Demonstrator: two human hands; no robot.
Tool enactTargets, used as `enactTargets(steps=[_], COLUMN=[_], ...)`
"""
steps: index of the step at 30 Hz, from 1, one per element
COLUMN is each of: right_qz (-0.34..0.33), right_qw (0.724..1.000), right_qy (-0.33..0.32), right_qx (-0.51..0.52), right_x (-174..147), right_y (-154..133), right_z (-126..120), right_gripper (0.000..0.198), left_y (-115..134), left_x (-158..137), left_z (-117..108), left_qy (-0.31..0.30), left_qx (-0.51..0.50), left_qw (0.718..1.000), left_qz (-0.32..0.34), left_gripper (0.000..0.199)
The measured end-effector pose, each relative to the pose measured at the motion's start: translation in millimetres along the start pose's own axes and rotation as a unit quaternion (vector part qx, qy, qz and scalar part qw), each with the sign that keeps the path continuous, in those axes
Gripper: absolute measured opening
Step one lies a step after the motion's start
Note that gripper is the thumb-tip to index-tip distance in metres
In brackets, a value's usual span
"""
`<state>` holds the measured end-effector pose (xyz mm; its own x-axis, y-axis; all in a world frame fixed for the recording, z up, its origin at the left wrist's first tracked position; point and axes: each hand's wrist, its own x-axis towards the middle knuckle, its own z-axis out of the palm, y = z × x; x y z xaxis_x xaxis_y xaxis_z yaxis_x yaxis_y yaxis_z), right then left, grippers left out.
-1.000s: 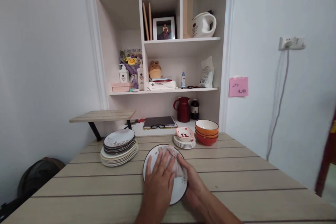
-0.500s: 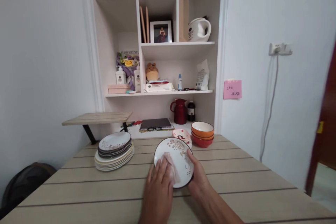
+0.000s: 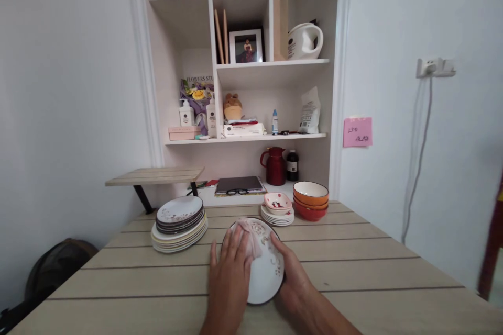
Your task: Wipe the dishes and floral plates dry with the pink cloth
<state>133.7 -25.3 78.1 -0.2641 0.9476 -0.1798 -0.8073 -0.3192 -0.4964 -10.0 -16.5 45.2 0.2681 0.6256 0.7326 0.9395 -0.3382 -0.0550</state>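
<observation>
A white plate (image 3: 265, 278) with a dark rim and a brown flower pattern is tilted up over the table in front of me. My right hand (image 3: 294, 276) grips its right edge, the thumb on the face and the other fingers hidden behind. On the plate's upper left, my left hand (image 3: 230, 272) presses a pale pink cloth (image 3: 253, 243) against the surface, the cloth partly hidden beneath the fingers. A stack of plates (image 3: 179, 211) stands to the left, dark-rimmed ones on top of yellow-edged ones.
Behind the plate are small dishes (image 3: 277, 211) in a stack and orange and red bowls (image 3: 310, 200). A raised wooden shelf (image 3: 155, 176) juts over the table's back left. Farther back are a red jug (image 3: 275, 166), a dark bottle (image 3: 292, 165) and a laptop (image 3: 239, 185).
The plate has come lower and closer to me, showing the small dishes behind it. My left hand and the cloth have slid up to the plate's upper left. The view has shifted slightly.
</observation>
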Motion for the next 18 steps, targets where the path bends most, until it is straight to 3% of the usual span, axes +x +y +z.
enactTargets(steps=[4, 10, 14, 18], right_qz=[-0.018, -0.102, -0.044, -0.016], right_qw=[0.999, 0.993, 0.999, 1.000], right_qy=[0.039, 0.028, 0.024, 0.020], right_qx=[0.014, 0.042, 0.007, -0.019], right_x=[1, 1, -2, -2], right_y=[-12, -34, -31, -15], right_z=[0, -4, -4, -1], right_gripper=[0.049, 0.035, 0.038, 0.043], left_y=[2, 18, 23, 16], left_x=[-3, -5, -4, -2], left_z=[2, -3, -12, -12], left_qy=[-0.007, 0.014, -0.001, -0.006], left_qx=[-0.005, -0.070, -0.086, -0.071], left_qw=[1.000, 0.992, 0.981, 0.985], left_qz=[0.005, 0.108, 0.176, 0.160], left_gripper=[0.057, 0.056, 0.062, 0.064])
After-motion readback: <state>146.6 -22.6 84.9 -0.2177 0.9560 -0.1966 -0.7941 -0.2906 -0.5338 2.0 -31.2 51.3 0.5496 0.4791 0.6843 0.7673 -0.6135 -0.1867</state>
